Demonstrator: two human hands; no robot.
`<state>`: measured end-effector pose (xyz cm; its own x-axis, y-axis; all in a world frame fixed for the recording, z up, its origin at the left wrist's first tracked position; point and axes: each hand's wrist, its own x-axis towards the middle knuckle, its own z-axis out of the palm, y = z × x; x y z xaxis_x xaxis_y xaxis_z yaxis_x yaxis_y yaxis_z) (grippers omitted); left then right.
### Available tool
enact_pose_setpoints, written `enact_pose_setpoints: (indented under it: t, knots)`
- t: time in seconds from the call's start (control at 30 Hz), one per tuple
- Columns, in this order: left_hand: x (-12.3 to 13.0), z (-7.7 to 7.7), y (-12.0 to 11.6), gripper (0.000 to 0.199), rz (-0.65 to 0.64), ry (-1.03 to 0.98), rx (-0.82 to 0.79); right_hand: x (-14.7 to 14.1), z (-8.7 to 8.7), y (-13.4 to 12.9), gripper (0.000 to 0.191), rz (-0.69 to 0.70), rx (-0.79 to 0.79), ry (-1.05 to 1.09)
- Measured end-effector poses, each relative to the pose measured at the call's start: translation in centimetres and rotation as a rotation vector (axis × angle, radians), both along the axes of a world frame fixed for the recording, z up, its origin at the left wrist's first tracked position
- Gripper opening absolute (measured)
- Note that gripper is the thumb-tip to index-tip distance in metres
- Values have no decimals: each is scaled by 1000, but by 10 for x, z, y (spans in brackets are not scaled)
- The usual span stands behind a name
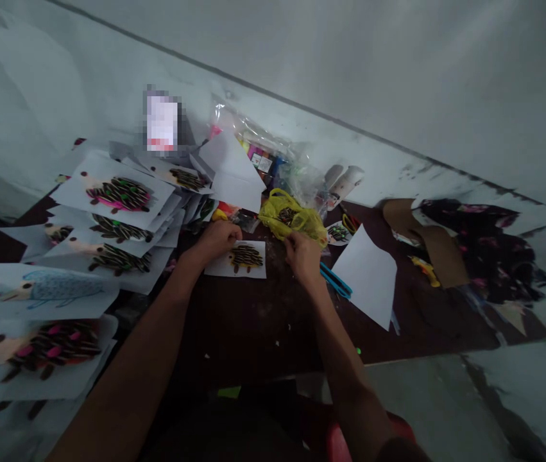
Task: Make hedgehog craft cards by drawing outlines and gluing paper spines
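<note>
A small white card (258, 268) lies on the dark table, bearing a hedgehog picture (244, 256) whose back is covered in dark, striped, seed-like pieces. At the card's upper left edge, my left hand (221, 240) rests with its fingers curled in; whatever they hold, if anything, is hidden. My right hand (302, 256) is at the near edge of a crumpled yellow plastic bag (304, 221), fingertips pinched together against or just before it. What lies between those fingertips cannot be made out. Inside the bag's opening are more dark seed-like pieces (286, 215).
Stacked hedgehog pictures (119, 192) crowd the left side. A lit phone-like screen (162, 122), blurred out, stands behind. Clear plastic packaging (273, 144) leans at the wall. Blue scissors-like handles (336, 280) and a blank white sheet (369, 276) lie right, with dark patterned cloth (489, 250) beyond.
</note>
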<state>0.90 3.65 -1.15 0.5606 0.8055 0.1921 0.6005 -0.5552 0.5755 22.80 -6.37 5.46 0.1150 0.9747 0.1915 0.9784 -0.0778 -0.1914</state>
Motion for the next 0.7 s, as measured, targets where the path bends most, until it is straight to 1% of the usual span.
enact_pose_setpoints:
  t: [0.13,0.2,0.27,0.37,0.43,0.53,0.7]
  knots:
    - [1,1,-1,30,-3,8,6,8,3,36,29,-27,-1,-38]
    - [0,1,-1,30,-3,10,9,10,3,54,32,-51,-33,-75]
    - [0,1,-1,29,-11,6,14,11,0,70,34,-65,-100,-121]
    - [0,2,-1,29,-15,4,27,11,-6,87,34,-66,-149,-163]
    - [0,3,-1,29,-10,9,21,10,-10,93,34,-56,-164,-187]
    - [-1,4,-1,30,-11,11,10,11,-13,93,35,-45,-171,-205]
    - [-1,4,-1,29,-18,6,8,16,-10,85,35,-19,-129,-174]
